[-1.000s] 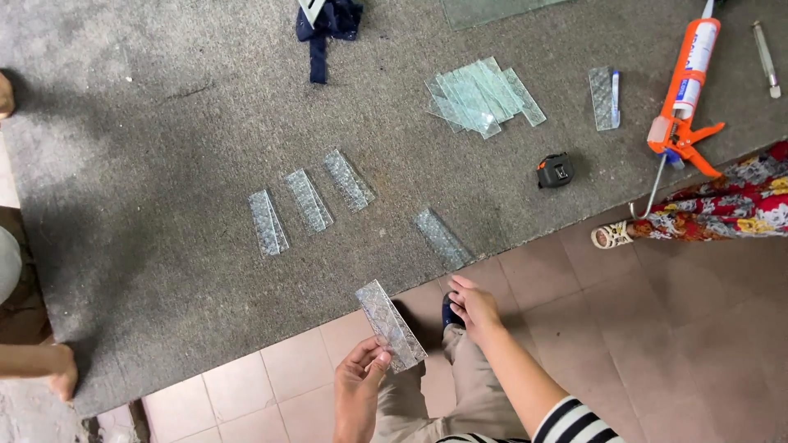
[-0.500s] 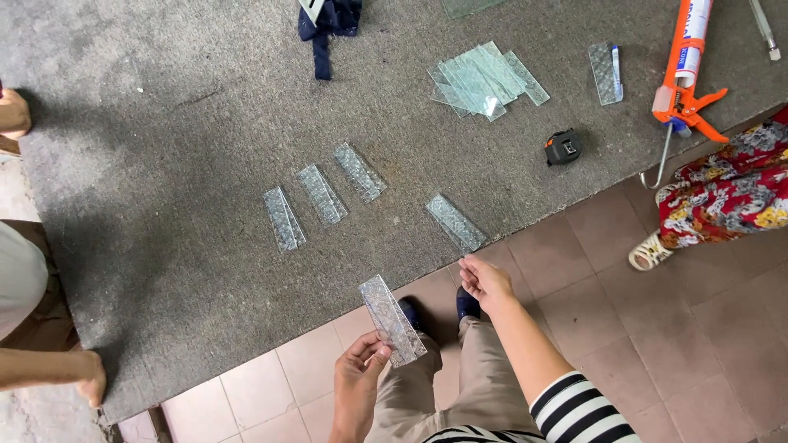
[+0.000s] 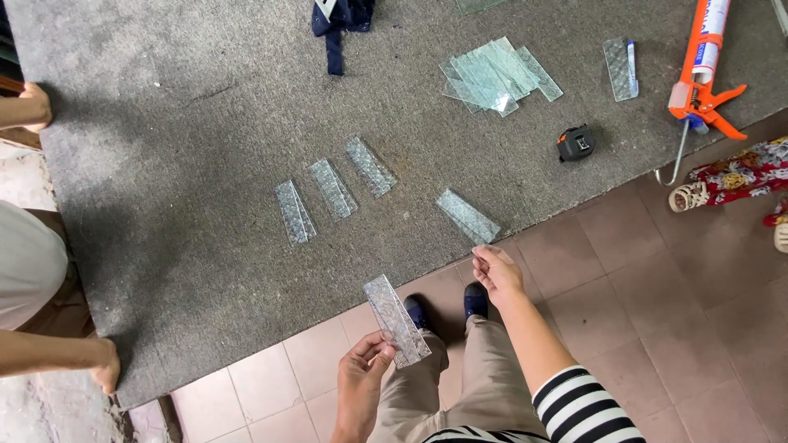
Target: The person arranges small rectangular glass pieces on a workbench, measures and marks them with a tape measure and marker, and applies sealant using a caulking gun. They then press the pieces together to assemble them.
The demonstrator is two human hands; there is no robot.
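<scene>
Carpet: a large grey carpet [image 3: 205,123] is lying flat over most of the floor, carrying nearly all the loose pieces.
Tiled floor: reddish-brown floor tiles [image 3: 657,328] are showing along the carpet's lower right edge, where the person is standing in dark shoes.
Bystanders: another person's bare arms and hands are reaching in from the left edge; a flowered garment and a sandalled foot are showing at the right edge.
Caulking gun: an orange caulking gun [image 3: 698,82] is lying on the carpet at the upper right.
Glass stack: a loose pile of clear glass sheets [image 3: 492,75] is resting near the top, with one small separate pane just to its right.
Dark cloth: a navy cloth [image 3: 341,20] is lying at the top edge.
Glass strips: three textured strips [image 3: 332,189] are lying side by side on the carpet, with a fourth strip [image 3: 466,216] apart to their right, near the carpet edge.
Held strip: a textured glass strip [image 3: 396,320] is being held above the tiles, tilted, well apart from those on the carpet.
Left hand: the left hand [image 3: 363,379] is gripping the held strip by its lower end.
Right hand: the right hand [image 3: 495,269] is hovering empty with fingers loosely curled, just below the fourth strip.
Tape measure: a small black tape measure [image 3: 576,143] is sitting between the glass stack and the caulking gun.
</scene>
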